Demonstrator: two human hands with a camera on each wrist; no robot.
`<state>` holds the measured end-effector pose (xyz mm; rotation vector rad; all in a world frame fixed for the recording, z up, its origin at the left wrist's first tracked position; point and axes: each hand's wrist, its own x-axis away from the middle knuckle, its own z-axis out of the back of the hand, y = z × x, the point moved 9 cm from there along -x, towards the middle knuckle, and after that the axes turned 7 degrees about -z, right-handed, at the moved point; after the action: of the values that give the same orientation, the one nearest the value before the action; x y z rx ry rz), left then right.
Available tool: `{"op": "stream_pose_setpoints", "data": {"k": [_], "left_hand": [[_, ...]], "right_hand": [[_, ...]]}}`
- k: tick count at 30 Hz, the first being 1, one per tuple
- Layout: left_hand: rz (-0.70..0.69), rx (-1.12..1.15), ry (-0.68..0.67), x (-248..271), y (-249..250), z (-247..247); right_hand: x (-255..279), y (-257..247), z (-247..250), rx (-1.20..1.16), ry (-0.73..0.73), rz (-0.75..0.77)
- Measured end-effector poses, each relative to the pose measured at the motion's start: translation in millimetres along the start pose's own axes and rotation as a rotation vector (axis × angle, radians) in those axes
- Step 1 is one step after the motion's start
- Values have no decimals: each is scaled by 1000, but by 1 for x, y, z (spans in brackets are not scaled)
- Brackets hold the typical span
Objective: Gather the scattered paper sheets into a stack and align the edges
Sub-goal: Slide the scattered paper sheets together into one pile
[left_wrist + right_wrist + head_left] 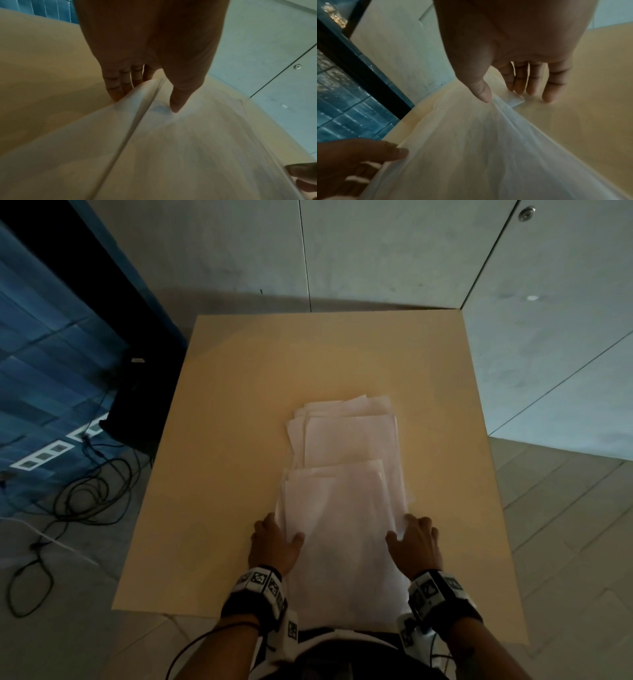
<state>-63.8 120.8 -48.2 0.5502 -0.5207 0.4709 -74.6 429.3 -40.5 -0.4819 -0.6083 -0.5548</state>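
Note:
White paper sheets lie in two overlapping groups on the tan table (pixel 239 405). The far pile (pixel 349 436) is fanned, its edges uneven. The near bunch (pixel 339 525) overlaps it and reaches the table's front edge. My left hand (pixel 286 527) grips the near bunch's left edge, with the thumb (pixel 176 102) on top and the fingers (pixel 116 92) behind the lifted edge. My right hand (pixel 402 529) holds the right edge: the thumb (pixel 482 94) presses the raised sheets, and the fingertips (pixel 530 89) touch the table beside a lower sheet's corner.
The table stands against a grey wall (pixel 376 251). On the floor to the left are black cables (pixel 68 501), a white power strip (pixel 44 455) and a dark box (pixel 137 395). Bare tabletop shows on both sides of the paper.

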Motion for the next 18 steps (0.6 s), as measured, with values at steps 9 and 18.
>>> {"op": "stream_pose_setpoints", "data": {"k": [9, 18], "left_hand": [[15, -34, 36, 13, -4, -8], [85, 13, 34, 13, -12, -6]], "right_hand": [[3, 6, -1, -19, -8, 36], [1, 14, 7, -96, -14, -47]]}}
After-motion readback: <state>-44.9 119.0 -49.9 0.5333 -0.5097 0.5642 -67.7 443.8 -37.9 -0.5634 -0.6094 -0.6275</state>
